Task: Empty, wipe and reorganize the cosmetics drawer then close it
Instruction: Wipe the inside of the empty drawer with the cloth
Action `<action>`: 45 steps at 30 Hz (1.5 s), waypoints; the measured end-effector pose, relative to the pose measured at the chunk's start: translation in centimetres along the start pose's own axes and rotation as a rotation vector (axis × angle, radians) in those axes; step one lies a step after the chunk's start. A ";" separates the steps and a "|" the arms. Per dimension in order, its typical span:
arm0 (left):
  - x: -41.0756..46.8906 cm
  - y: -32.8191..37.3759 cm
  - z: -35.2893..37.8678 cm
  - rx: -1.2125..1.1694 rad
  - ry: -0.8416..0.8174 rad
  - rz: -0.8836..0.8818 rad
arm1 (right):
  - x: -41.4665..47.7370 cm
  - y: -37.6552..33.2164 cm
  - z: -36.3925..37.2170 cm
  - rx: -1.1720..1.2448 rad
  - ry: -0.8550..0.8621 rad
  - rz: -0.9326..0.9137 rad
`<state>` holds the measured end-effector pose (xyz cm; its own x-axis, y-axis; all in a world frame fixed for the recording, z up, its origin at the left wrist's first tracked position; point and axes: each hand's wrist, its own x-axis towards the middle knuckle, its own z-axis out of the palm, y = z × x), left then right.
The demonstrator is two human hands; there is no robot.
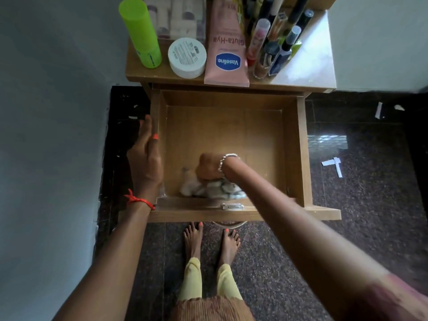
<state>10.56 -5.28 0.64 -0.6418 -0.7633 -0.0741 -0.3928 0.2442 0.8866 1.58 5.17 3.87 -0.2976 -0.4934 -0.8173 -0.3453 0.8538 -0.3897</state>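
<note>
Inside, right hand (208,169) presses crumpled cloth (213,189) onto smooth wooden drawer (294,147).

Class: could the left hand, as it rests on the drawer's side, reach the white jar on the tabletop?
Probably yes: the left hand is empty, and nothing stands between it and the white jar.

Left hand (145,163) flat, fingers extended forward; right hand (209,169) bent down at the wrist, blurred, its grip unclear.

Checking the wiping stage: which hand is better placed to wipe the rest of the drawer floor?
Right hand: already inside the drawer, pressing the cloth. Left hand rests outside on the side wall.
</note>
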 end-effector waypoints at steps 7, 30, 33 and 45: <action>0.1 -0.1 0.0 -0.051 -0.001 0.007 | -0.4 1.5 1.5 0.845 -0.018 -0.113; 0.1 -0.5 1.0 0.418 -0.070 0.220 | -5.4 12.0 -19.4 0.355 1.370 -0.122; 0.1 -0.5 1.0 0.411 -0.056 0.224 | -3.7 12.0 -19.9 0.211 1.270 -0.057; 0.0 -0.4 1.0 0.397 -0.046 0.183 | -4.0 11.1 -18.8 0.386 1.401 -0.022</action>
<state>10.07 -4.83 -0.18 -0.7498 -0.6605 0.0397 -0.4868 0.5912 0.6431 -17.81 13.51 10.75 -0.9815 -0.0678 0.1788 -0.1718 0.7233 -0.6688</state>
